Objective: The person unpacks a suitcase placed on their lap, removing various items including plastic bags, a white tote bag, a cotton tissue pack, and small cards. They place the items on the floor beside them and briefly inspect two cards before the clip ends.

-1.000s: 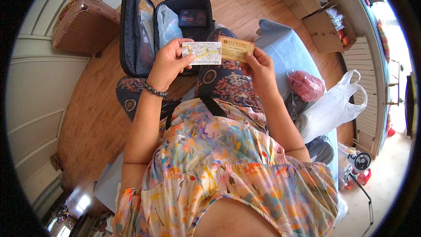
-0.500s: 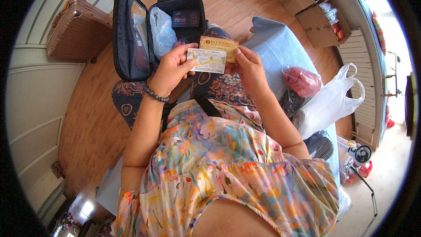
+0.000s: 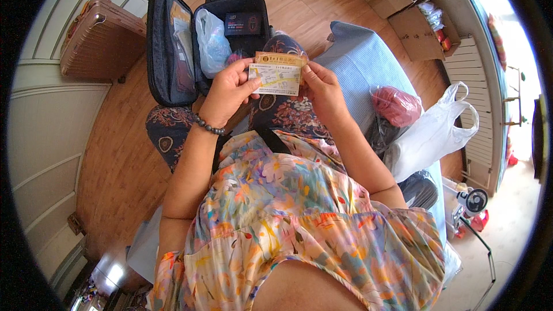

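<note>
Between thumb and fingers, my left hand (image 3: 231, 87) pinches a white card (image 3: 275, 80) printed with a small map. Behind it, and showing above its top edge, is a gold-brown card (image 3: 282, 57). My right hand (image 3: 324, 91) grips that gold card at its right side, with the thumb near the white card's right edge. The two cards overlap over my lap. Just beyond my hands lies an open black suitcase (image 3: 262, 8), holding a pale plastic bag (image 3: 211, 43) and a dark box (image 3: 243, 23).
A rose-gold suitcase (image 3: 101, 43) stands at the left by the white doors. To my right, a blue-covered bed (image 3: 360, 52) bears a red bundle in clear plastic (image 3: 396, 105) and a white plastic bag (image 3: 432, 135). Cardboard boxes (image 3: 417, 31) sit at the far right near a radiator (image 3: 481, 103).
The gold card has moved left and now lies more behind the white card. My right hand has come closer to my left.
</note>
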The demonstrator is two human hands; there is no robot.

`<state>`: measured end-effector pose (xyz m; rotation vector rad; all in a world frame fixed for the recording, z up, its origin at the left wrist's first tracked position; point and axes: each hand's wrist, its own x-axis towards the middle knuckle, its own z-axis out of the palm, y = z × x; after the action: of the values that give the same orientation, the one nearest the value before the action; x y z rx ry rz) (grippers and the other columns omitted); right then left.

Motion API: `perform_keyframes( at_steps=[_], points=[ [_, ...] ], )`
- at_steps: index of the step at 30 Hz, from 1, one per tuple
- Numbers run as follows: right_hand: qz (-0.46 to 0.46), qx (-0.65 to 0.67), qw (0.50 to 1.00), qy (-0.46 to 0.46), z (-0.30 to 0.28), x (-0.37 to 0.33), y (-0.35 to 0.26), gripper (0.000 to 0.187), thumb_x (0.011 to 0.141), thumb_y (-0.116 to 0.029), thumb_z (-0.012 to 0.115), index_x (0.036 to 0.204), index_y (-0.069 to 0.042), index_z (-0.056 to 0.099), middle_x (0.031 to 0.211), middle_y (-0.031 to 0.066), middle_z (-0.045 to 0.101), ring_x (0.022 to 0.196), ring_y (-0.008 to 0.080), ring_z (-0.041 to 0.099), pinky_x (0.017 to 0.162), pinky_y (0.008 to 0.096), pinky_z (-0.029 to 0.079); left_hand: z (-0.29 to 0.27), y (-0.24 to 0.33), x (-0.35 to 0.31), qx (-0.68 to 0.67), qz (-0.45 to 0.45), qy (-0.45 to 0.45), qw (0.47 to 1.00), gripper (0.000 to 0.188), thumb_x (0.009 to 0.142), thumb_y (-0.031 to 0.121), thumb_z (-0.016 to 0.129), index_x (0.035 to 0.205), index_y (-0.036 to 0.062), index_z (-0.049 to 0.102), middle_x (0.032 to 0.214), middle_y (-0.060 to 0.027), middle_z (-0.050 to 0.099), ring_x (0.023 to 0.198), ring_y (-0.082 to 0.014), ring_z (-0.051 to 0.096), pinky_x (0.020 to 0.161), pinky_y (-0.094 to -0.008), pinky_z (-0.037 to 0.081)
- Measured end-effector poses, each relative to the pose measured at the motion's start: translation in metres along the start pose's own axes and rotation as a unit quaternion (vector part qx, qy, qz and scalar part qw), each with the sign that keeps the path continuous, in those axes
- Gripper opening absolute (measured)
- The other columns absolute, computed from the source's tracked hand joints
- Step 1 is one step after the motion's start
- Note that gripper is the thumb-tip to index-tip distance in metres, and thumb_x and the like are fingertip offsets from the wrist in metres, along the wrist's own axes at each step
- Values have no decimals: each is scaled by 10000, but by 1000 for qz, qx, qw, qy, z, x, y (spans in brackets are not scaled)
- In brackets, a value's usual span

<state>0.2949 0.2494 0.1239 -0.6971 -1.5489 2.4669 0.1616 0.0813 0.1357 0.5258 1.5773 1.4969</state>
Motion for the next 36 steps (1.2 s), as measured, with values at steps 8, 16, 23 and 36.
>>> perform_keyframes(
  at_steps=[8,16,23,36],
  points=[
    [22,2,1000,-2,2,-3,-1,327,956,-262,438,1100,10,549,841,61,600,701,119,570,606,250,491,1,2,0,-4,2,7,1000,433,864,93,585,1262,8,437,895,-18,630,637,-31,538,495,-141,381],
    [23,8,998,-51,0,-3,0,336,957,-269,439,1109,10,546,879,71,616,722,123,589,615,249,497,2,0,1,17,13,35,999,353,861,96,589,1190,19,486,854,-15,632,590,-29,526,463,-137,365],
    [2,-90,995,-51,6,-2,0,286,937,-199,492,1101,28,548,897,71,626,715,112,602,593,233,498,4,4,0,25,19,46,998,317,852,101,604,1140,18,502,808,-20,636,552,-25,521,442,-134,356],
    [-8,-90,995,-34,9,0,4,188,936,-138,455,920,22,552,744,65,612,547,106,567,499,229,477,2,3,-1,12,10,49,999,281,851,113,616,1088,11,505,800,-49,651,509,-35,539,405,-139,367]
  ],
)
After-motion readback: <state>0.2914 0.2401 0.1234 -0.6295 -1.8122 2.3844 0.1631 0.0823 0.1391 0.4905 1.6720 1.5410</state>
